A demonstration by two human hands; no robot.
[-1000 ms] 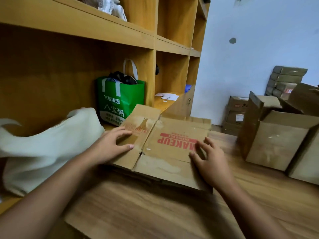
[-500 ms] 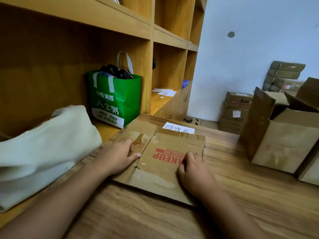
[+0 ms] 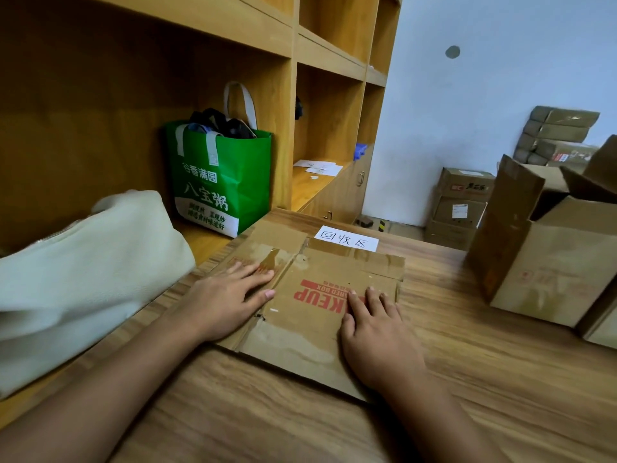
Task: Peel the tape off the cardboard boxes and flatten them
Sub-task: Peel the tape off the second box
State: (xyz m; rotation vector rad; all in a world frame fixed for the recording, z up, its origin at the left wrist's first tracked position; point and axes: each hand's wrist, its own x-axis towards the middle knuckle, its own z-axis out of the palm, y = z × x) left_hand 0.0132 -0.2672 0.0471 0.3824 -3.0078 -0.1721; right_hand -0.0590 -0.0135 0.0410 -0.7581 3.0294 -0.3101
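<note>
A flattened cardboard box point(image 3: 310, 315) with red "MAKEUP" print lies flat on the wooden table point(image 3: 467, 379), near its left edge. My left hand point(image 3: 227, 297) presses on the box's left flap with straight, spread fingers. My right hand point(image 3: 377, 335) lies flat on the right part of the box, covering some of the red letters. At the right stands an open, unflattened cardboard box point(image 3: 551, 262) with raised flaps, and the corner of another box point(image 3: 601, 325) shows beside it.
A white paper label point(image 3: 347, 242) with handwritten characters lies just beyond the flat box. A green tote bag point(image 3: 220, 182) and a cream cloth bag point(image 3: 83, 272) sit in the wooden shelf unit at left. More cartons point(image 3: 460, 205) are stacked on the floor by the wall.
The flattened box has been lowered and slid onto the table surface, uncovering the paper label behind it. Both hands stayed pressed on it as the view shifted.
</note>
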